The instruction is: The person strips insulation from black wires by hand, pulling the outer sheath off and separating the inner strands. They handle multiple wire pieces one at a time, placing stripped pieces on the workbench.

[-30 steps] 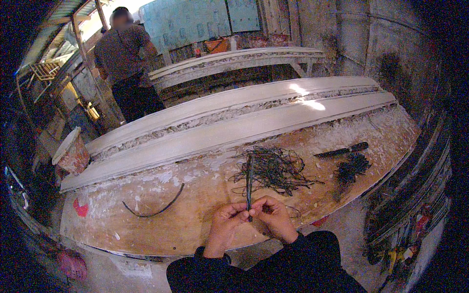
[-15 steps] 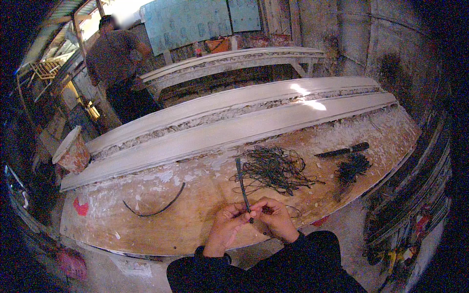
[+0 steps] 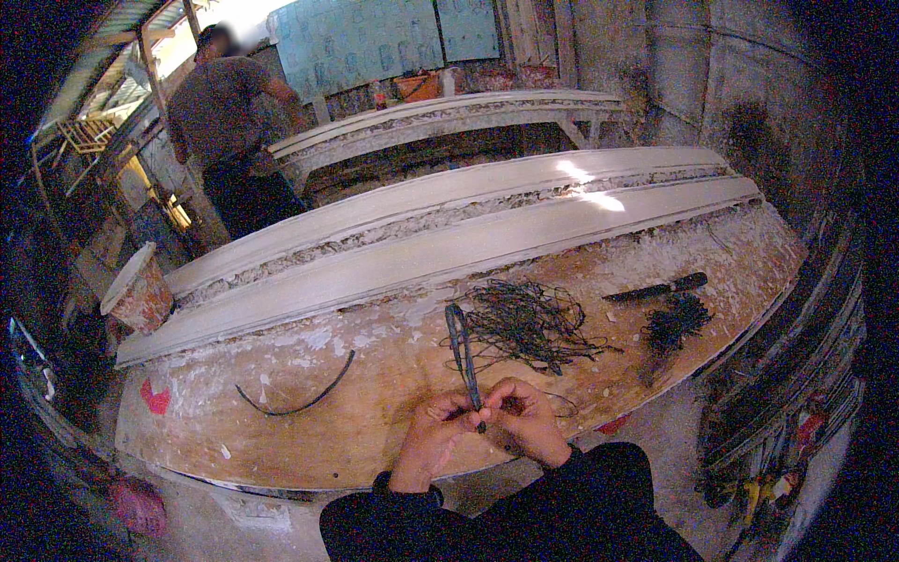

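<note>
A thin black strip, doubled into a long narrow loop, points up and away from my hands. Its lower ends meet between the fingertips of my left hand and my right hand, both closed in a pinch just above the near edge of the wooden table. Right beyond them lies a loose tangle of thin dark cord. Farther right are a black-handled knife and a bunch of short black pieces. A separate curved black strip rests to the left.
Two long pale boards run across the table's far side. A stained bucket stands at its left end. A person stands beyond, near a second bench. Clutter lies at the lower right.
The black strip has turned or opened, so its two strands now show apart as a loop. My hands stay nearly in place. The person at the back has shifted slightly.
</note>
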`<state>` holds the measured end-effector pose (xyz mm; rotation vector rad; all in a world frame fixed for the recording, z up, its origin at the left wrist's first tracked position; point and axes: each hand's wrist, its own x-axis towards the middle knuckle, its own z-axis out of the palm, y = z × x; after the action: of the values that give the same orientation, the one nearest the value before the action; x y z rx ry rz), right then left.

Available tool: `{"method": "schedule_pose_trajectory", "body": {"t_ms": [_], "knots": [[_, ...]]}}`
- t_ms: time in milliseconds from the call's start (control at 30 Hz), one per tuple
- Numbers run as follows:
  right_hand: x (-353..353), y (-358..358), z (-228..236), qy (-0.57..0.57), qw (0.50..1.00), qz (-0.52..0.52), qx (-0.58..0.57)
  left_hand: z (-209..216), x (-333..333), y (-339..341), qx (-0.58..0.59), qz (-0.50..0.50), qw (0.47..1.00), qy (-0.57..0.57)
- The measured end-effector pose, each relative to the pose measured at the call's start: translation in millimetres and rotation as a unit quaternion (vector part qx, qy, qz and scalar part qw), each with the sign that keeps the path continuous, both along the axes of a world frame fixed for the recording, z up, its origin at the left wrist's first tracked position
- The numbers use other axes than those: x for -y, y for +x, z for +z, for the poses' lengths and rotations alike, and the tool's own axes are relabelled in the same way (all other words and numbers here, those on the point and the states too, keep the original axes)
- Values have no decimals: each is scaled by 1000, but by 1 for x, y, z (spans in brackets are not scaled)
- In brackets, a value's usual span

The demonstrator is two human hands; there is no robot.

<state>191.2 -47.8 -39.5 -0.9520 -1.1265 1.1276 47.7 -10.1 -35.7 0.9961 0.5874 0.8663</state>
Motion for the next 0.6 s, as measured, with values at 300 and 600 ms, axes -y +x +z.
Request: {"method": "schedule_pose_trajectory", "body": {"t_ms": [300,600], "knots": [[-4,2,-13,52,998,20,-3,4,2,-5,17,-43,999,11],[0,-3,-5,34,999,-3,27,-10,-2,-1,101,8,992,-79]]}}
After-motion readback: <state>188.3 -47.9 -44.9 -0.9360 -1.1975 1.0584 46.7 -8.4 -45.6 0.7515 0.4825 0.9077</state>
